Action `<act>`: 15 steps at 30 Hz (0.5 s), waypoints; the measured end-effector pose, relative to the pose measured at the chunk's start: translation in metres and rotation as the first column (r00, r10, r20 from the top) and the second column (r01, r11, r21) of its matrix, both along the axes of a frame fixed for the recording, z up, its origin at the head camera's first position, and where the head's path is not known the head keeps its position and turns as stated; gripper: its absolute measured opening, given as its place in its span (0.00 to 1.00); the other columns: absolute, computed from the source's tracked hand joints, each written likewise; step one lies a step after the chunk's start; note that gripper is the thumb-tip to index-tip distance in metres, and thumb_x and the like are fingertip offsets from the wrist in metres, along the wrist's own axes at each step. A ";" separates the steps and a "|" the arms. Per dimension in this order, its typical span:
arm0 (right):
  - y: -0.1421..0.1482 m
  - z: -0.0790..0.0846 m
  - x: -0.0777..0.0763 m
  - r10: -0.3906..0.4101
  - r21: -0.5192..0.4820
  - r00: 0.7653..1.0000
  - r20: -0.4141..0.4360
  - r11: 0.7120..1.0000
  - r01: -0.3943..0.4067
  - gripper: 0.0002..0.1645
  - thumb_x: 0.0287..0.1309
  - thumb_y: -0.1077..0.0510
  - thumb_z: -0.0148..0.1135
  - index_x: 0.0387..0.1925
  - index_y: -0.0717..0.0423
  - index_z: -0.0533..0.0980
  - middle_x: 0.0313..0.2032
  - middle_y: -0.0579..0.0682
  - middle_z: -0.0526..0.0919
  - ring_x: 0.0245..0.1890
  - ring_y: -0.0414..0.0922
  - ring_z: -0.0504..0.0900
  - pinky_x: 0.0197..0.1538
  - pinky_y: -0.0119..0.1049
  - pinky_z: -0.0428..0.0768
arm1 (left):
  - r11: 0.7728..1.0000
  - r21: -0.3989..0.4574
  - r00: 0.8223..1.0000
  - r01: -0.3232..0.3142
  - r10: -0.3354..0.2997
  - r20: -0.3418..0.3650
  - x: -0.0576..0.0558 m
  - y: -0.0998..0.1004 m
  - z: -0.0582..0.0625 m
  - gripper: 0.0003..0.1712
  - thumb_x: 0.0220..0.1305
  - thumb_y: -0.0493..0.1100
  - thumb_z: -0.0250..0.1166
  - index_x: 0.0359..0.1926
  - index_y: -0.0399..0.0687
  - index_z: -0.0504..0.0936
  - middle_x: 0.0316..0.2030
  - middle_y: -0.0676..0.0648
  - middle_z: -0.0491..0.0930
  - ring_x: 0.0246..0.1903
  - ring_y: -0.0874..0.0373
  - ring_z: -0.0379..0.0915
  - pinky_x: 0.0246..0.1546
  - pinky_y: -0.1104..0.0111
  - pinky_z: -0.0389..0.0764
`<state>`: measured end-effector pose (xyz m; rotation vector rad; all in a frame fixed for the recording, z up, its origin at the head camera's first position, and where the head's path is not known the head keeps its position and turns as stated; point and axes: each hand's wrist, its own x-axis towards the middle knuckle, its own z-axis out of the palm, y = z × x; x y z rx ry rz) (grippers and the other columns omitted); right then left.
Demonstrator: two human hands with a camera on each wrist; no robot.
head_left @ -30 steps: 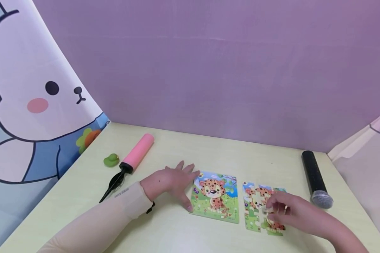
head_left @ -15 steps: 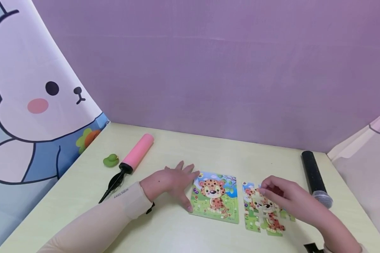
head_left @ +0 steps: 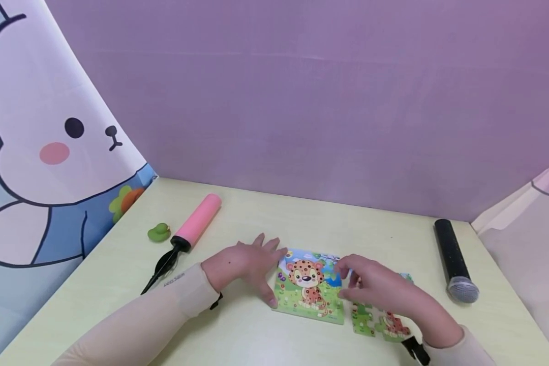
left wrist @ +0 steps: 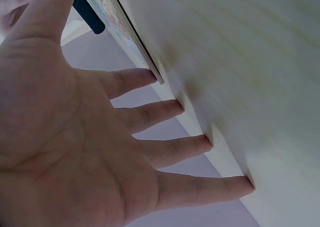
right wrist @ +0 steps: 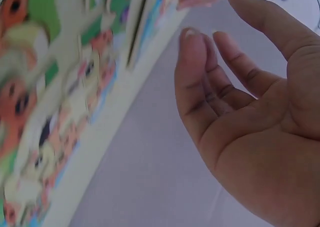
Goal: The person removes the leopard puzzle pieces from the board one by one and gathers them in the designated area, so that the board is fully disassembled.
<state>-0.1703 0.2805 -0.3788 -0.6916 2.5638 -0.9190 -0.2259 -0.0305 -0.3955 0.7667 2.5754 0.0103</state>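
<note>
A square leopard-cub puzzle board point(head_left: 308, 292) lies flat mid-table. My left hand point(head_left: 253, 264) is spread at its left side, thumb at the lower left corner and index fingertip point(left wrist: 147, 76) at the upper edge; the other fingertips rest on the table. Over the board's right edge hovers my right hand point(head_left: 377, 284), fingers slightly bent and thumb apart; the right wrist view shows nothing between them. Loose puzzle pieces point(head_left: 362, 323) with the same leopard picture lie right of the board, partly hidden beneath the right hand. They also appear blurred, as puzzle pieces point(right wrist: 75, 102) in the right wrist view.
A black microphone point(head_left: 455, 259) with a silver mesh head lies at the right. On the left are a pink hand pump point(head_left: 200, 221) with a black nozzle and a small green rubber duck point(head_left: 159, 232). A purple backdrop point(head_left: 302, 112) stands behind the table.
My right hand has risen from the loose puzzle pieces and moved left to the board's right edge. My left hand has stayed in place at the board.
</note>
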 end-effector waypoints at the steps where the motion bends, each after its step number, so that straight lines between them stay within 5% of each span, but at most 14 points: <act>1: -0.004 -0.003 -0.001 0.007 0.008 1.000 0.004 1.000 -0.007 0.28 0.65 0.49 0.75 0.60 0.54 0.77 0.51 0.49 0.83 0.46 0.42 0.81 0.43 0.32 0.85 | 1.000 -0.001 1.000 0.001 -0.001 0.000 0.000 0.000 0.000 0.78 0.42 0.78 0.80 0.87 0.59 0.51 0.88 0.44 0.43 0.86 0.30 0.37 0.72 0.22 0.62; 15: -0.031 -0.018 -0.009 0.041 0.151 0.999 0.009 0.988 -0.041 0.26 0.57 0.49 0.81 0.55 0.45 0.81 0.51 0.44 0.78 0.47 0.45 0.76 0.47 0.37 0.82 | 1.000 -0.011 1.000 0.002 -0.003 -0.008 0.000 0.000 0.000 0.78 0.43 0.78 0.80 0.87 0.59 0.50 0.88 0.44 0.43 0.86 0.30 0.37 0.72 0.21 0.62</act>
